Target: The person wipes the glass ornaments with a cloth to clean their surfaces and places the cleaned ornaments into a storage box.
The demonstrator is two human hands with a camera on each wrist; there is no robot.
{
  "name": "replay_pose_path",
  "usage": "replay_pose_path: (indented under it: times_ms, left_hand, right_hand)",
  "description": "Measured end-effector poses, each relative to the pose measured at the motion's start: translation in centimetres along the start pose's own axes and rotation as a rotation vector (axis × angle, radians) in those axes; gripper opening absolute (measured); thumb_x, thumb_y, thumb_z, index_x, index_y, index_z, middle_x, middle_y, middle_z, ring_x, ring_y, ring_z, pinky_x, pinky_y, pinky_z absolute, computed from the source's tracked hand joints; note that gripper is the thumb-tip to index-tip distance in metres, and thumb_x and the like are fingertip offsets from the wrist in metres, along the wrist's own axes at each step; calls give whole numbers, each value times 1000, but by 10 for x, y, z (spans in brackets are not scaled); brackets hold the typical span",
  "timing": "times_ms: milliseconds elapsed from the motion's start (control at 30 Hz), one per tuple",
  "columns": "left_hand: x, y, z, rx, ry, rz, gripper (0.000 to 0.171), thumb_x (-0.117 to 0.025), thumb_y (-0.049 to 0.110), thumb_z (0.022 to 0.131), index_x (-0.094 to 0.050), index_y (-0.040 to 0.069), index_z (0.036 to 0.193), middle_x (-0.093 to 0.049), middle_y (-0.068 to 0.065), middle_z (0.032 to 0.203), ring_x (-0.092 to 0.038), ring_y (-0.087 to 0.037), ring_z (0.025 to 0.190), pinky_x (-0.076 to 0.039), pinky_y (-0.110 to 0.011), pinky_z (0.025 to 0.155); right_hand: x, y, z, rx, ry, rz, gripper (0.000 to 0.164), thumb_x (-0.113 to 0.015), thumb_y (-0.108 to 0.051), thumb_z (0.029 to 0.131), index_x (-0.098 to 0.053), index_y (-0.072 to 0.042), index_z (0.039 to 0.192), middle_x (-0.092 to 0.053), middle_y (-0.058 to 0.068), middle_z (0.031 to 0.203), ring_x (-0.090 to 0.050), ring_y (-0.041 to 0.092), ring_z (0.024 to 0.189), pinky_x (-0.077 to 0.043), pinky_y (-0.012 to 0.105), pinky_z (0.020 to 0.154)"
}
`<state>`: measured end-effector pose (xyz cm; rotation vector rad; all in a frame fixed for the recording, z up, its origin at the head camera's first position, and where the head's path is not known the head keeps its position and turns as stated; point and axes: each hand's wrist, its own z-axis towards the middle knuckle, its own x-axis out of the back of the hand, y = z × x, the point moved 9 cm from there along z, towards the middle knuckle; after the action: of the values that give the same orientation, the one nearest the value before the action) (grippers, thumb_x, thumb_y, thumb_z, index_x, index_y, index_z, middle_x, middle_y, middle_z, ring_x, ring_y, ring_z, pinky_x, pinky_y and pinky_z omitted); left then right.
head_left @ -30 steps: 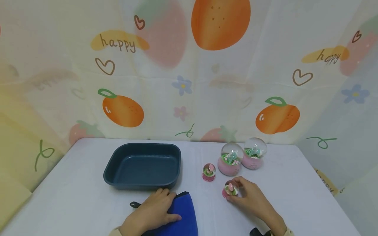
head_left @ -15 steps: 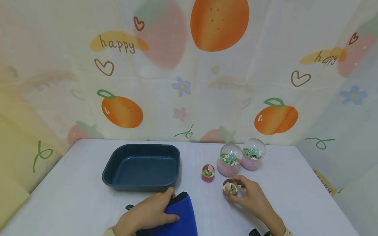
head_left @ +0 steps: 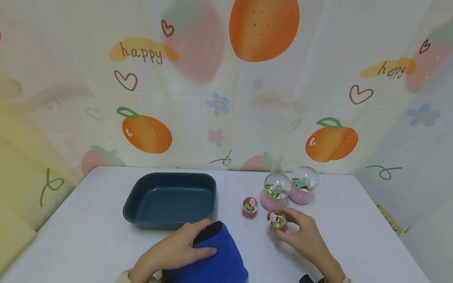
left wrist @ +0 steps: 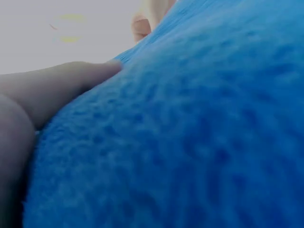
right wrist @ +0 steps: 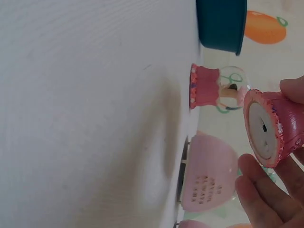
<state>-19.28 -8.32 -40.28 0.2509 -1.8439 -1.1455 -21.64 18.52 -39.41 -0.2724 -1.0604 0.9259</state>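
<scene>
Precariously enough, my right hand (head_left: 304, 236) pinches a small clear-domed snow globe with a deep-pink ruffled base (head_left: 277, 224) above the table, its pale underside showing in the right wrist view. Held by so few fingertips, its smooth rounded sides could slip, I judge, and a careless push forward might knock it against the large pale-pink-based glass snow globe (head_left: 271, 201) just beyond. A second large pink globe (head_left: 301, 194) stands close behind that one, and a matching small pink globe (head_left: 249, 211) to its left. My left hand (head_left: 177, 245) grips a fuzzy blue cloth with black edging (head_left: 228, 257); if its loose folds swung right, they might topple that matching one. Past the cloth sits a dark teal rectangular pan (head_left: 170, 202). White covering dresses the table (head_left: 88, 228); behind hangs a cream fabric backdrop (head_left: 191, 122) printed with oranges, hearts and "happy".
</scene>
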Motion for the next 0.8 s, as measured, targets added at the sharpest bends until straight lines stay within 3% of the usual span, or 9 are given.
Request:
replay_pose_path:
  times_ms: [133, 333, 633, 800]
  left_hand:
    - [11, 5, -1, -15, 109, -36, 37, -66, 39, 94, -54, 19, 123, -66, 4, 109, -63, -11, 94, -58, -30, 77]
    - [26, 13, -4, -54, 302, -81, 29, -69, 26, 92, -52, 17, 114, -68, 0, 104, -63, -14, 91, -55, -27, 75]
    - [34, 7, -7, 92, 465, -171, 32, -72, 21, 89, -52, 16, 114, -68, -7, 110, -66, -19, 95, -60, -38, 76]
    - [40, 8, -12, 99, 596, -246, 34, -75, 15, 87, -52, 15, 113, -67, -6, 102, -65, -16, 87, -59, -29, 73]
  right_hand:
    - [2, -4, 0, 13, 11, 45, 51, -88, 0, 67, -68, -8, 113, -75, 1, 101, -69, 2, 90, -58, 20, 77]
    - [2, -6, -1, -16, -6, 90, 55, -89, -2, 67, -60, -5, 114, -75, 3, 98, -69, -1, 91, -55, 15, 78]
    - [2, -23, -1, 2, -32, 130, 52, -89, -6, 70, -60, -6, 113, -75, 0, 100, -69, 1, 93, -56, 16, 80]
    - [-3, -40, -3, 62, -54, 182, 50, -88, -5, 71, -58, -6, 111, -76, 1, 102, -70, 2, 94, -55, 16, 82]
